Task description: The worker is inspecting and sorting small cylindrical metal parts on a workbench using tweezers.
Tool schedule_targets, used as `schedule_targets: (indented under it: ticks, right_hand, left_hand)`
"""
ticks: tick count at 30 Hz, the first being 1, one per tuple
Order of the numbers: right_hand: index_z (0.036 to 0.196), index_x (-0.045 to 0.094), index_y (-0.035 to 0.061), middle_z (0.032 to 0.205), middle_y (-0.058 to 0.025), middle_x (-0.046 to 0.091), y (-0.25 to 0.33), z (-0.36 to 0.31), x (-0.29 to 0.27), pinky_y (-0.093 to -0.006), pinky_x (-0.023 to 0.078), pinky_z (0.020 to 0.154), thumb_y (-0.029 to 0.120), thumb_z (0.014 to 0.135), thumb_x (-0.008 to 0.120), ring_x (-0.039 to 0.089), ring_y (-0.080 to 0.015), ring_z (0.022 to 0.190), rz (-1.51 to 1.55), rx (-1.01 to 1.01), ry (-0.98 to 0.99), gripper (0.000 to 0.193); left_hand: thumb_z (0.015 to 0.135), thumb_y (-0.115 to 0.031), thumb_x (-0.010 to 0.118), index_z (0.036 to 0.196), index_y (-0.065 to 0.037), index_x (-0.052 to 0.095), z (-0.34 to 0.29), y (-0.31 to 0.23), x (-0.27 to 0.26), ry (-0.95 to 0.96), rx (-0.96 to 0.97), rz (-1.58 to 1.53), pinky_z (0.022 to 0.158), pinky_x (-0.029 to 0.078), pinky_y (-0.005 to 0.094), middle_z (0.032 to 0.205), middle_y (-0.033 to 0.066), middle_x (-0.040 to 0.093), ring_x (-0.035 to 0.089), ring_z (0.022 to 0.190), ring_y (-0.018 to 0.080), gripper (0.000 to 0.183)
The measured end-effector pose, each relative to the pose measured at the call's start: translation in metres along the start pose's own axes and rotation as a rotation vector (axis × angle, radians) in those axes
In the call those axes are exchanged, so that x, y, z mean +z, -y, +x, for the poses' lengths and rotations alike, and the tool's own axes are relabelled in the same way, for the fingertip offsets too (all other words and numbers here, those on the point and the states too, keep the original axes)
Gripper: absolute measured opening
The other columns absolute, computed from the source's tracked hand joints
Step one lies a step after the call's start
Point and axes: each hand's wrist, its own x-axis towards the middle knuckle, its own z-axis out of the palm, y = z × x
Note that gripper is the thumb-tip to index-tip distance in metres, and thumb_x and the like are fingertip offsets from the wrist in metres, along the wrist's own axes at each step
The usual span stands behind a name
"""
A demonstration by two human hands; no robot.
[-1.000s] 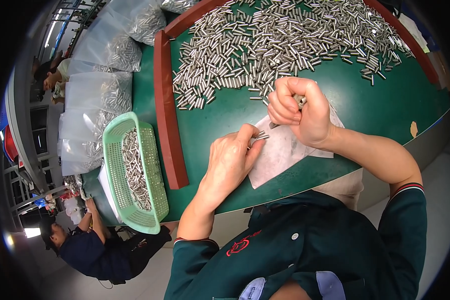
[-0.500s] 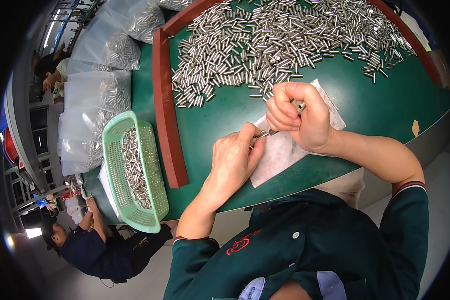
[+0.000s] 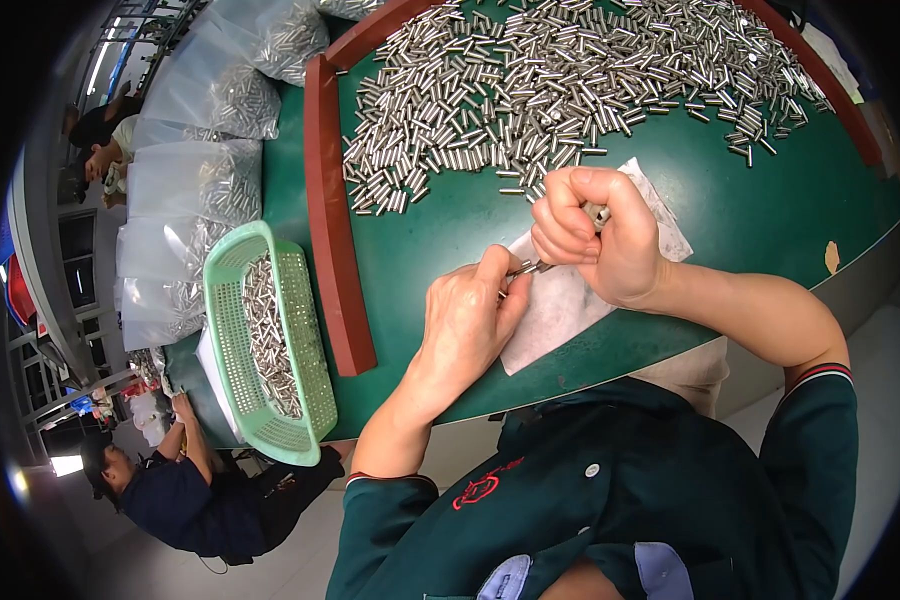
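In the head view, the left hand (image 3: 467,312) is pinching a short metal pin (image 3: 522,268) between thumb and forefinger near the frame's centre. Just right of it, the right hand (image 3: 598,235) is curling into a fist around a mostly hidden tool (image 3: 544,266), whose dark tip is meeting the pin. A stained white sheet (image 3: 552,325) is lying beneath both hands. Loose pins (image 3: 570,80) are filling the upper middle; a green basket (image 3: 318,400) is holding more at left.
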Motion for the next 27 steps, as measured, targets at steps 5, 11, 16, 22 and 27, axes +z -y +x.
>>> schedule_targets:
  ticks: [5, 11, 16, 22, 27]
  right_hand:
    - [0.053, 0.03, 0.0106, 0.044, 0.0028, 0.027, -0.004, 0.0, 0.001, -0.0231, 0.019, 0.042, 0.025, 0.086, 0.03, 0.02, -0.0069, 0.041, -0.008, -0.031, 0.018, 0.036]
    - [0.052, 0.03, 0.0091, 0.045, 0.0025, 0.027, -0.008, -0.003, 0.009, -0.0234, 0.019, 0.042, 0.023, 0.085, 0.033, 0.022, -0.0075, 0.042, -0.251, -0.095, -0.023, 0.035]
    - [0.052, 0.03, 0.0093, 0.045, 0.0024, 0.027, -0.004, -0.002, 0.007, -0.0236, 0.019, 0.042, 0.023, 0.084, 0.033, 0.022, -0.0076, 0.042, -0.158, -0.042, -0.029, 0.035]
    - [0.052, 0.03, 0.0094, 0.044, 0.0019, 0.027, 0.001, 0.0, 0.003, -0.0238, 0.02, 0.042, 0.024, 0.084, 0.033, 0.021, -0.0077, 0.041, -0.11, -0.06, 0.006, 0.036]
    - [0.051, 0.029, 0.0099, 0.044, 0.0025, 0.026, 0.001, 0.004, 0.001, -0.0235, 0.019, 0.041, 0.025, 0.085, 0.032, 0.021, -0.0074, 0.04, -0.127, -0.035, 0.008, 0.037]
  left_hand:
    - [0.072, -0.005, 0.061, 0.076, -0.002, 0.047, 0.003, 0.001, -0.001, 0.021, -0.033, -0.049, 0.044, 0.04, 0.0375, 0.053, 0.0111, 0.052, 0.053, 0.047, 0.0297, 0.014]
    - [0.071, -0.004, 0.06, 0.074, -0.001, 0.048, 0.007, 0.0, -0.003, 0.056, -0.093, -0.119, 0.045, 0.04, 0.0373, 0.052, 0.0116, 0.052, 0.054, 0.048, 0.0306, 0.013]
    - [0.07, -0.004, 0.06, 0.074, -0.001, 0.049, 0.005, 0.0, -0.002, 0.048, -0.067, -0.075, 0.044, 0.041, 0.0373, 0.051, 0.0113, 0.052, 0.053, 0.047, 0.0301, 0.012]
    - [0.07, -0.004, 0.064, 0.075, -0.003, 0.052, 0.002, 0.004, 0.006, -0.053, 0.192, 0.25, 0.043, 0.041, 0.0338, 0.052, 0.0095, 0.052, 0.052, 0.045, 0.0258, 0.013]
    - [0.069, -0.003, 0.064, 0.074, -0.004, 0.051, 0.003, 0.003, 0.007, -0.074, 0.198, 0.323, 0.042, 0.04, 0.0334, 0.051, 0.0087, 0.05, 0.051, 0.044, 0.025, 0.014]
